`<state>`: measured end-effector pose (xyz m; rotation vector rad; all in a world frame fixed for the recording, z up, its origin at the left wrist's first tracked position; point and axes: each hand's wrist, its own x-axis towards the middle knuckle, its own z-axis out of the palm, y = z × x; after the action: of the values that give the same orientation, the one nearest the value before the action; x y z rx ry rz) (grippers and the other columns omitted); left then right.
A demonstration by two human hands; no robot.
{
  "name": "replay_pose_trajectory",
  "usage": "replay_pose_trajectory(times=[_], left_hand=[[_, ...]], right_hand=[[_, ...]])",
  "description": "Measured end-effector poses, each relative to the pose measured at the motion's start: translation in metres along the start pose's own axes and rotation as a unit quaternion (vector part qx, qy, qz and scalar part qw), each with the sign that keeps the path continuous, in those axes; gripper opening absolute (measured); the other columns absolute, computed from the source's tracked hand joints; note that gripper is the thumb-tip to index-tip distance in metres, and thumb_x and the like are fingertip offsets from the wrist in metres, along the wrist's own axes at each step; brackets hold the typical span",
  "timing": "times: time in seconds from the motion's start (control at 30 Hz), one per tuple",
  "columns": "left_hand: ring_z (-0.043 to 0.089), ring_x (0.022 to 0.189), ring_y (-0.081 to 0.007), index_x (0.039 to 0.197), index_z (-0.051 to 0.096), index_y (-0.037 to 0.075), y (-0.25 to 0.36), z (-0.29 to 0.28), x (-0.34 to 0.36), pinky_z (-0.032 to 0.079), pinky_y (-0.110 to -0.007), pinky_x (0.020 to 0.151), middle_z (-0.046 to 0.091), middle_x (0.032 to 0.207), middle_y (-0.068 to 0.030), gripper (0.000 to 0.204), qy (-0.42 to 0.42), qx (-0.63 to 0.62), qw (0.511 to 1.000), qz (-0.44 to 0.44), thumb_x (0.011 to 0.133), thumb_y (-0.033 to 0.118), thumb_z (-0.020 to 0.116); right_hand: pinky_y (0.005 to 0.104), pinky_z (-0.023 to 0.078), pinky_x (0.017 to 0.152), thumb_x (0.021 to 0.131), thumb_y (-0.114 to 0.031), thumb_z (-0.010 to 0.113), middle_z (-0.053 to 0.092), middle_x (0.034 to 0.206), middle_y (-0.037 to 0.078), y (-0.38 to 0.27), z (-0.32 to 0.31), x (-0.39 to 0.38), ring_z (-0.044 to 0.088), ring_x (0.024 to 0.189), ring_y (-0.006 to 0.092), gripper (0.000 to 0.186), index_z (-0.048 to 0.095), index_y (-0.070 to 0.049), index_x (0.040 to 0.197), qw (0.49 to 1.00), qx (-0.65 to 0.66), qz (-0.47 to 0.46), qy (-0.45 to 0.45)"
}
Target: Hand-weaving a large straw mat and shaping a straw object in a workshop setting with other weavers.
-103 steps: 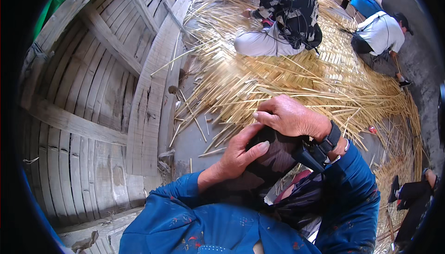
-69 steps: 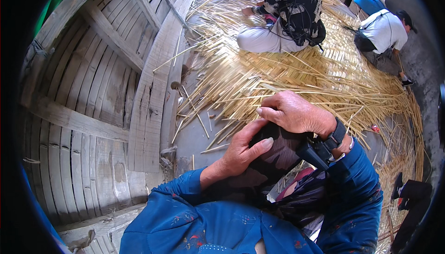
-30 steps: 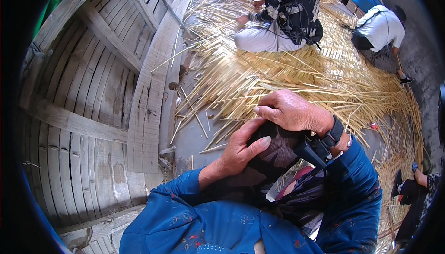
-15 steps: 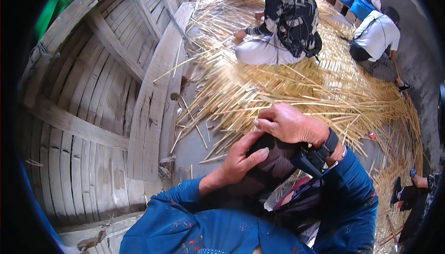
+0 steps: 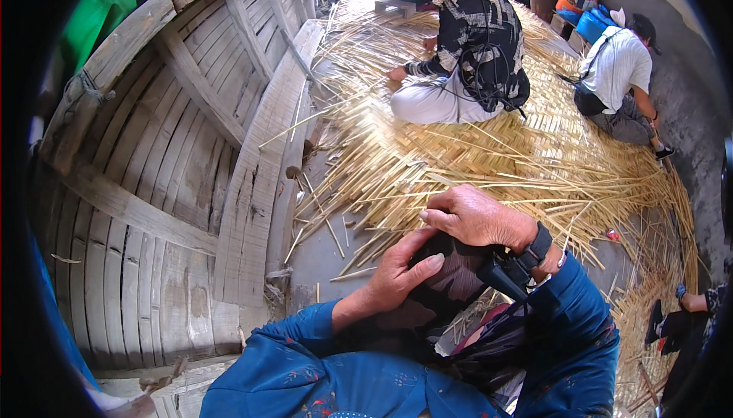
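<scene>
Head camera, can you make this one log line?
left hand: on dark cloth; right hand: on dark cloth; ahead: pale woven mat

the left arm, in a blue floral-print sleeve [image 5: 301, 328], slants up from below to a bare left wrist [image 5: 353, 307]. the bare left hand [image 5: 393, 274] rests cupped over the raised, dark-clad knee [image 5: 458, 261], its thumb [image 5: 429, 265] spread from the fingers. the right arm, sleeved alike [image 5: 574, 326], bends sharply inward; the bare right hand [image 5: 489, 218] lies back-up atop the knee, fingers loosely curled leftward, near the left fingertips (whether they touch is unclear).
</scene>
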<state>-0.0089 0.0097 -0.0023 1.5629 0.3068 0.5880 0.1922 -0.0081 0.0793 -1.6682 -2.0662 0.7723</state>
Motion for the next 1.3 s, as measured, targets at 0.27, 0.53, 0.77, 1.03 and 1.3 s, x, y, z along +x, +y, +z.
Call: replay_pose_trajectory(times=[0.27,0.53,0.77,1.03,1.3], left_hand=[[0.047,0.131,-0.0202,0.146,0.042,-0.003,-0.0001,0.0002,-0.0002,0.033,-0.034,0.112,0.053,0.139,-0.0139,0.058,0.0,-0.002,1.0,-0.002,0.099,0.027,0.057],[0.053,0.124,-0.0222,0.14,0.046,-0.005,-0.0013,0.0017,-0.0007,0.039,-0.035,0.107,0.057,0.132,-0.0163,0.054,0.013,-0.017,1.0,0.008,0.099,0.026,0.061],[0.051,0.129,-0.0239,0.144,0.043,-0.005,-0.0014,0.0011,-0.0019,0.038,-0.037,0.11,0.055,0.139,-0.0187,0.058,0.016,0.008,1.0,0.02,0.099,0.027,0.06],[0.052,0.128,-0.023,0.143,0.046,-0.004,-0.0069,0.0027,-0.0011,0.038,-0.036,0.11,0.056,0.137,-0.0181,0.055,0.019,0.004,0.999,0.03,0.1,0.027,0.06],[0.051,0.13,-0.0232,0.143,0.045,-0.004,-0.0049,0.0025,-0.0012,0.037,-0.036,0.11,0.055,0.139,-0.0172,0.055,0.009,0.013,0.999,0.031,0.1,0.026,0.059]], right_hand=[[0.0468,0.049,0.067,0.094,-0.027,0.059,0.066,0.078,0.023,0.0068,0.0028,0.0,0.063,0.073,0.041,0.032,0.068,0.003,0.089,1.0,-0.005,-0.021,0.007],[0.0489,0.05,0.072,0.091,-0.028,0.058,0.066,0.081,0.025,0.0012,0.0012,0.0003,0.065,0.078,0.043,0.032,0.07,0.002,0.087,1.0,-0.003,0.011,0.002],[0.0483,0.051,0.069,0.096,-0.029,0.057,0.067,0.081,0.024,0.0056,0.005,0.0016,0.065,0.075,0.0424,0.034,0.07,0.001,0.09,1.0,-0.012,-0.014,0.008],[0.0476,0.05,0.069,0.097,-0.03,0.058,0.066,0.079,0.026,0.0015,0.0017,0.0009,0.064,0.074,0.0421,0.037,0.069,0.004,0.092,1.0,-0.024,-0.002,-0.008],[0.0466,0.051,0.071,0.096,-0.03,0.057,0.066,0.08,0.026,0.0006,0.0015,-0.0009,0.065,0.074,0.0407,0.036,0.069,0.004,0.092,1.0,-0.014,0.008,-0.021]])
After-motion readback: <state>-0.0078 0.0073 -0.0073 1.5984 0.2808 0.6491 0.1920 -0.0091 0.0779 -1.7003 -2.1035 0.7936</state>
